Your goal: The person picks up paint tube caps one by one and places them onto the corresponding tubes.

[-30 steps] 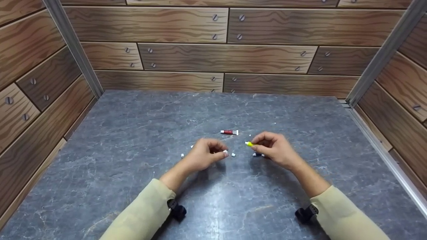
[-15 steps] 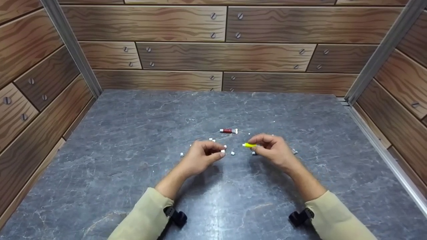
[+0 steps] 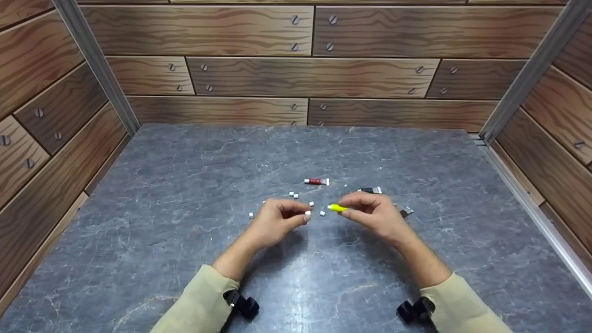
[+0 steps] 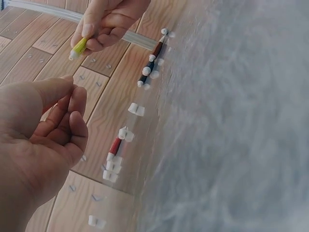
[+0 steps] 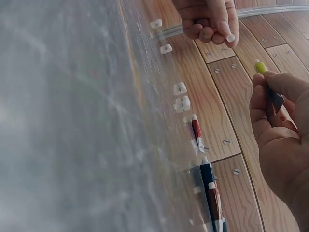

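Observation:
In the head view my left hand [image 3: 275,222] pinches a small white cap [image 3: 308,213] between thumb and fingertips. Opposite it, my right hand [image 3: 379,217] holds a small yellow paint tube [image 3: 338,208] by its body, with the white tip turned toward the left hand. A gap separates the cap from the tip. The right wrist view shows the held cap [image 5: 231,37] at the left fingertips and the yellow tube [image 5: 261,68], its crimped tail partly hidden by the right fingers. The left wrist view shows the yellow tube [image 4: 79,46] too; there the left fingers hide the held cap.
Loose white caps, one of them [image 3: 322,213] between the hands, lie on the grey marbled table [image 3: 208,162]. A red tube [image 3: 317,181] lies beyond the hands. Behind the right hand are a black tube [image 3: 371,190] and a brown tube [image 3: 406,212], both partly covered.
My right hand has moved left and slightly down with the yellow tube, narrowing the gap to my left hand. The black and brown tubes have come into sight. The left hand stays nearly in place.

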Available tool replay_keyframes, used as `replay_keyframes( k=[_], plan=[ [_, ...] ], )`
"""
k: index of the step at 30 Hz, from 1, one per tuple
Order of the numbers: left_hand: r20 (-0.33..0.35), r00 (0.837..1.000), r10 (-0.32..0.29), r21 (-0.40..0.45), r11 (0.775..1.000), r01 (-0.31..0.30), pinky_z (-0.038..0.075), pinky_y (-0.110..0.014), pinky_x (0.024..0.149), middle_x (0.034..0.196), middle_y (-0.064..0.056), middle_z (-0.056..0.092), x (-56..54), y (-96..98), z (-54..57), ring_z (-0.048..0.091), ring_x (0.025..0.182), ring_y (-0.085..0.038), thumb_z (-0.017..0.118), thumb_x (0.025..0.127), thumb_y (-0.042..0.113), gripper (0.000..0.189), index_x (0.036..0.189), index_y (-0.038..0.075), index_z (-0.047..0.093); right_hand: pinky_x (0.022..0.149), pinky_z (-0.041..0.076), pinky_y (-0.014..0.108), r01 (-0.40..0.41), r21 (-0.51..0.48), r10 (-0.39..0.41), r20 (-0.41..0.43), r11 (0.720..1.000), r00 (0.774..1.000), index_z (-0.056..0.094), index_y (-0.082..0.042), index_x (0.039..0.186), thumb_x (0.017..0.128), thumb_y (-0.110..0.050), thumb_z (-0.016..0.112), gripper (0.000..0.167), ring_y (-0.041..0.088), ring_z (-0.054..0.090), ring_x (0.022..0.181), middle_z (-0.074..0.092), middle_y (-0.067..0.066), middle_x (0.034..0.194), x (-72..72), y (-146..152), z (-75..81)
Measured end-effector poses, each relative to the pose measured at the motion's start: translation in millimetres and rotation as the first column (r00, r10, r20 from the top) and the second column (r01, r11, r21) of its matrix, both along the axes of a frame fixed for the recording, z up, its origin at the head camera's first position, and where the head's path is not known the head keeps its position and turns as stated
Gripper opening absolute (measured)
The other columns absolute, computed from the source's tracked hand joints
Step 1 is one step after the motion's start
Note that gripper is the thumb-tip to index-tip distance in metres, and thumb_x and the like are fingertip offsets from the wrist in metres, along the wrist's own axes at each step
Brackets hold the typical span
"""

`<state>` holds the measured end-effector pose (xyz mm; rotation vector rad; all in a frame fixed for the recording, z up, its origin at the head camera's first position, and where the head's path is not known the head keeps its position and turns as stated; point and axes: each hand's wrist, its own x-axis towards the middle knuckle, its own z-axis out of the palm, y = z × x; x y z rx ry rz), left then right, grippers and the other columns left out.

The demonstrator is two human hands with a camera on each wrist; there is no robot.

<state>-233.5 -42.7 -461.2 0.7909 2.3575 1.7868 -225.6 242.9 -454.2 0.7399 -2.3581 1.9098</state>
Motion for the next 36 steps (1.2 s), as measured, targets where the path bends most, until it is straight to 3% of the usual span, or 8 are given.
replay_keyframes(
  k=[6,19,36],
  plan=[
    [0.026,0.999,-0.032,-0.006,0.999,0.033,0.06,-0.025,0.08,0.103,-0.012,0.08,3.6,1.5,1.8,0.073,0.09,-0.012,0.074,0.099,0.01,0.024,0.119,-0.003,0.077,0.086,0.059,0.026,-0.033,0.007,0.033,-0.033,0.999,0.999,0.076,0.009,0.115,0.094,0.005,0.074,0.022,0.017,0.071,0.105,0.073,0.022,0.117,2.7,-2.3,-4.1],
    [0.049,0.994,-0.098,0.061,0.994,0.095,0.06,-0.025,0.077,0.104,-0.024,0.077,5.1,5.6,-2.1,0.073,0.086,-0.014,0.075,0.097,0.004,0.023,0.118,-0.002,0.078,0.081,0.06,0.026,-0.075,0.015,0.075,-0.047,0.997,0.996,0.077,0.006,0.113,0.094,0.003,0.077,0.02,0.019,0.073,0.102,0.076,0.019,0.115,6.4,-9.6,-11.7],
    [0.05,0.993,-0.102,0.067,0.993,0.099,0.06,-0.026,0.077,0.094,-0.011,0.08,4.7,7.6,-4.1,0.074,0.082,-0.011,0.074,0.096,0.003,0.021,0.115,-0.001,0.08,0.085,0.06,0.028,-0.07,0.033,0.071,-0.022,0.997,0.997,0.079,0.004,0.113,0.094,0.001,0.077,0.019,0.02,0.073,0.107,0.076,0.018,0.117,8.6,-12.5,-11.0]
  ],
)
